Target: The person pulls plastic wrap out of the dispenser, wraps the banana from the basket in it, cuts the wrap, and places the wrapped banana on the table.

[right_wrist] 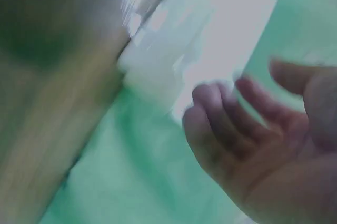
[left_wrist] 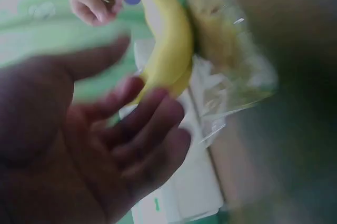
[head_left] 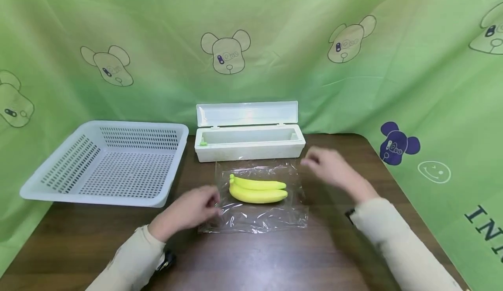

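Observation:
Two joined yellow bananas (head_left: pixel 258 190) lie on a sheet of clear plastic film (head_left: pixel 255 221) spread over the table. At the film's left edge is my left hand (head_left: pixel 192 206), loosely bent, with nothing visible between thumb and fingers in the left wrist view. My right hand (head_left: pixel 328 166) hovers off the film's upper right corner, close to the white film box (head_left: pixel 249 151). Its fingers are relaxed and hold nothing in the right wrist view. The box has its lid (head_left: pixel 247 113) raised. Motion blurs both wrist views.
A white perforated plastic basket (head_left: pixel 169 190) stands on the left of the dark wooden table (head_left: pixel 259 265). A green cloth (head_left: pixel 283 73) with printed bear heads hangs behind the box and along the sides. A small green piece (head_left: pixel 203 142) sits at the box's left end.

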`<act>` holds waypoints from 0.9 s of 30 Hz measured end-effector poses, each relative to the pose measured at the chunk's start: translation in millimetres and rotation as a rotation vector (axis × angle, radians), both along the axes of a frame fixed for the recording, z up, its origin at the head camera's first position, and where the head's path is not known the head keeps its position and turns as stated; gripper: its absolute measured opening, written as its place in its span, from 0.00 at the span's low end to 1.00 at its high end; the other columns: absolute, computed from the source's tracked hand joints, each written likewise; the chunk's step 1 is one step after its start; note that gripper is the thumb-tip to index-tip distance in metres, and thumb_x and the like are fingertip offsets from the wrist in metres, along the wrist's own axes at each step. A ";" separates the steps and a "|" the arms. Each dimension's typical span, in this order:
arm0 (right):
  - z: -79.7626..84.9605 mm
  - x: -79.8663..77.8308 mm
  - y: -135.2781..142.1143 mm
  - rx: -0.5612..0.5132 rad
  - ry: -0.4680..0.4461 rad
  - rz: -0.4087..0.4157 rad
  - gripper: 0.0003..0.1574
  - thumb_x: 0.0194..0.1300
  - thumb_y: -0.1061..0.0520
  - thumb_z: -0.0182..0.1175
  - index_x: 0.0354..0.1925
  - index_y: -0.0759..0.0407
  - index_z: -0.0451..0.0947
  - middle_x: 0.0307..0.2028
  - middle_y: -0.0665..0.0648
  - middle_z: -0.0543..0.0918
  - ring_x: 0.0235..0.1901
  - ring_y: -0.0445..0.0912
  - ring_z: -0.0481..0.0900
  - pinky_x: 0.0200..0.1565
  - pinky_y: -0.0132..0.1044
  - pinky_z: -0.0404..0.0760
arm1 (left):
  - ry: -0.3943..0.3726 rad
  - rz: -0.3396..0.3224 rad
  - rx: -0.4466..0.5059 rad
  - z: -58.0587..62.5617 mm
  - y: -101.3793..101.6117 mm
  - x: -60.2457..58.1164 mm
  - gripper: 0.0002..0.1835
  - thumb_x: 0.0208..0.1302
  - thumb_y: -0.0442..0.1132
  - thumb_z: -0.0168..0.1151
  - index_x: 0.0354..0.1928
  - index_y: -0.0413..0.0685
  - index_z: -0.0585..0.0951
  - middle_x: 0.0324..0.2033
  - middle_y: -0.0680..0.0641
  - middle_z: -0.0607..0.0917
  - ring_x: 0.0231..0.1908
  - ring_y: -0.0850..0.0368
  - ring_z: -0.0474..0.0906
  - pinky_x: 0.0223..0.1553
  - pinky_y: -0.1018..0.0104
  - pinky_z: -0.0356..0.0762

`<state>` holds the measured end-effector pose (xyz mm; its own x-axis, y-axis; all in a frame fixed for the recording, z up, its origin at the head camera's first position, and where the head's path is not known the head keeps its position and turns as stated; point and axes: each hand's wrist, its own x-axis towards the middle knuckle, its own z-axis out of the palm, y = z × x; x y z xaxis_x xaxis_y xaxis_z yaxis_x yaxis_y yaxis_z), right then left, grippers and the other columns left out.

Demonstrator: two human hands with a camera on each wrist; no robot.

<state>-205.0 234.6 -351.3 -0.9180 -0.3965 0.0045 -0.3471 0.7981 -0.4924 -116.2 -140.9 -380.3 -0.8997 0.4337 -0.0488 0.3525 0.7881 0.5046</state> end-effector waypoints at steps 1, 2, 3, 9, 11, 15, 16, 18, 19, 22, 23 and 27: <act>-2.1 16.8 -3.3 0.034 -0.024 0.061 0.13 0.72 0.48 0.62 0.44 0.56 0.78 0.35 0.57 0.83 0.33 0.52 0.80 0.36 0.49 0.81 | 0.005 -0.069 -0.036 -2.5 -2.0 7.0 0.16 0.59 0.47 0.75 0.39 0.50 0.78 0.32 0.54 0.77 0.31 0.60 0.73 0.34 0.59 0.77; -5.5 33.8 -6.9 0.073 -0.054 0.127 0.12 0.69 0.47 0.65 0.38 0.53 0.78 0.30 0.52 0.81 0.29 0.47 0.77 0.32 0.45 0.80 | 0.012 -0.132 -0.075 -5.7 -3.8 13.8 0.16 0.57 0.49 0.76 0.37 0.52 0.78 0.31 0.56 0.75 0.30 0.61 0.72 0.32 0.60 0.77; -10.0 50.2 -10.7 0.116 -0.084 0.189 0.12 0.66 0.46 0.68 0.35 0.50 0.77 0.28 0.47 0.78 0.27 0.44 0.74 0.29 0.42 0.78 | 0.031 -0.192 -0.113 -9.2 -5.1 19.9 0.16 0.56 0.50 0.76 0.35 0.53 0.78 0.30 0.58 0.74 0.30 0.61 0.71 0.31 0.61 0.77; -43.0 111.9 -26.9 0.370 0.171 0.368 0.21 0.57 0.46 0.74 0.39 0.54 0.77 0.29 0.48 0.72 0.28 0.46 0.75 0.29 0.45 0.78 | 0.263 -0.265 -0.209 -27.4 -4.9 36.1 0.13 0.54 0.36 0.75 0.30 0.50 0.76 0.29 0.54 0.73 0.31 0.55 0.75 0.27 0.59 0.78; -52.2 118.2 -27.5 0.409 0.323 0.375 0.16 0.58 0.53 0.73 0.37 0.56 0.76 0.27 0.50 0.71 0.26 0.50 0.75 0.26 0.45 0.77 | 0.325 -0.267 -0.214 -30.8 -4.0 36.4 0.12 0.55 0.32 0.72 0.28 0.49 0.75 0.27 0.53 0.74 0.29 0.53 0.77 0.25 0.59 0.78; -65.4 118.9 -27.6 0.432 0.520 0.370 0.14 0.52 0.64 0.70 0.31 0.56 0.73 0.25 0.52 0.71 0.23 0.52 0.73 0.24 0.43 0.75 | 0.378 -0.281 -0.221 -34.8 -3.5 34.2 0.11 0.58 0.29 0.67 0.26 0.48 0.74 0.24 0.51 0.75 0.25 0.53 0.77 0.22 0.60 0.77; -66.9 118.2 -27.8 0.434 0.542 0.366 0.14 0.50 0.65 0.69 0.31 0.57 0.73 0.25 0.52 0.71 0.23 0.52 0.73 0.23 0.43 0.75 | 0.381 -0.282 -0.222 -34.8 -3.6 33.8 0.11 0.58 0.29 0.67 0.26 0.48 0.74 0.24 0.51 0.74 0.25 0.53 0.77 0.22 0.60 0.77; -68.9 116.5 -28.4 0.447 0.560 0.369 0.15 0.47 0.64 0.69 0.30 0.57 0.72 0.25 0.53 0.72 0.23 0.52 0.74 0.23 0.43 0.76 | 0.380 -0.290 -0.216 -34.5 -3.8 33.7 0.11 0.59 0.29 0.66 0.26 0.48 0.73 0.23 0.52 0.73 0.23 0.54 0.75 0.22 0.60 0.76; -68.1 116.6 -29.1 0.454 0.562 0.370 0.15 0.47 0.63 0.69 0.29 0.58 0.71 0.25 0.53 0.72 0.23 0.52 0.74 0.23 0.43 0.76 | 0.380 -0.296 -0.214 -34.1 -3.9 34.2 0.11 0.58 0.29 0.66 0.26 0.48 0.73 0.23 0.53 0.73 0.23 0.54 0.75 0.22 0.61 0.76; -63.4 118.7 -29.4 0.458 0.545 0.380 0.14 0.46 0.62 0.67 0.26 0.57 0.69 0.23 0.52 0.71 0.23 0.51 0.74 0.22 0.42 0.75 | 0.364 -0.318 -0.202 -32.5 -5.1 37.7 0.10 0.58 0.29 0.66 0.28 0.49 0.74 0.23 0.54 0.73 0.25 0.57 0.75 0.23 0.62 0.76; -60.5 120.5 -29.1 0.447 0.540 0.384 0.14 0.45 0.62 0.66 0.25 0.57 0.68 0.22 0.51 0.70 0.22 0.50 0.74 0.21 0.42 0.75 | 0.352 -0.324 -0.198 -31.1 -5.8 39.7 0.10 0.58 0.29 0.66 0.29 0.50 0.74 0.24 0.55 0.73 0.25 0.57 0.74 0.24 0.62 0.76; -44.1 129.1 -26.6 0.367 0.508 0.393 0.15 0.45 0.62 0.64 0.24 0.53 0.65 0.21 0.47 0.65 0.19 0.47 0.69 0.18 0.39 0.70 | 0.318 -0.320 -0.181 -22.0 -10.0 48.7 0.11 0.57 0.30 0.68 0.31 0.52 0.75 0.27 0.57 0.73 0.29 0.59 0.75 0.26 0.64 0.77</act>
<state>-76.0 208.0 -395.4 -0.6282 -0.7532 0.1951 -0.7551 0.6507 0.0804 -67.4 -150.9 -402.3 -0.7051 0.7011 0.1068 0.7061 0.6799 0.1978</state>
